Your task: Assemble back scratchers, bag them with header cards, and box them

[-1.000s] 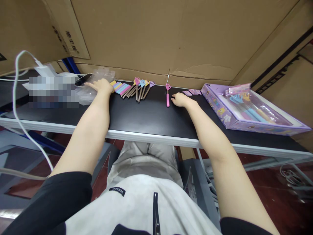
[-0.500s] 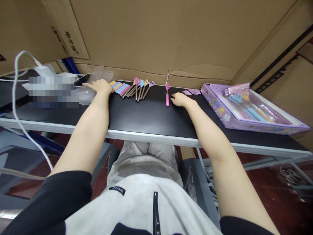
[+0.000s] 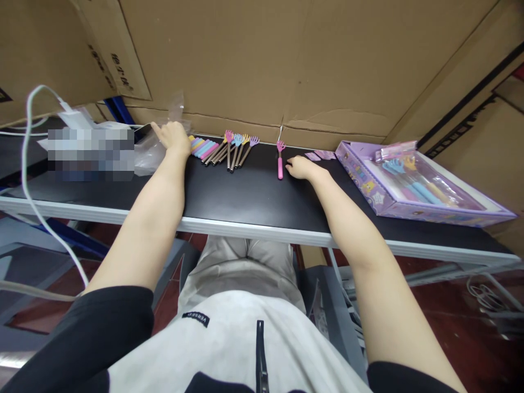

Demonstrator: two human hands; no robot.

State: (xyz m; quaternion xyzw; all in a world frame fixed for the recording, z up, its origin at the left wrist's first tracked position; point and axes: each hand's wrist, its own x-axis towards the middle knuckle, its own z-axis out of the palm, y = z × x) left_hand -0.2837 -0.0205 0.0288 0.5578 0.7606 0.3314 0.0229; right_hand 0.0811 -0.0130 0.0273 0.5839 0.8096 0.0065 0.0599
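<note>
My left hand (image 3: 174, 136) is at the back left of the table, its fingers closed on a clear plastic bag (image 3: 149, 155); part of the bag stands up behind the hand. Just right of that hand lies a row of pastel handle sleeves (image 3: 203, 148). Beside them are several metal rods with coloured claw heads (image 3: 235, 150), like back scratchers. My right hand (image 3: 301, 166) rests on the table, fingers loosely bent and slightly apart, holding nothing. Left of it, close but apart, lies a pink back scratcher (image 3: 280, 166) with its claw toward the back.
Small pink cards (image 3: 319, 155) lie behind my right hand. A purple box (image 3: 380, 204) at the right holds packaged back scratchers. At the left are a white cable (image 3: 27, 136) and a blurred patch. Cardboard (image 3: 254, 60) walls the back; a metal edge (image 3: 254, 229) runs along the front.
My left hand has shifted slightly right and up, its fingers more bent, and part of the plastic bag has risen. My right hand and the pink back scratcher stay almost where they were.
</note>
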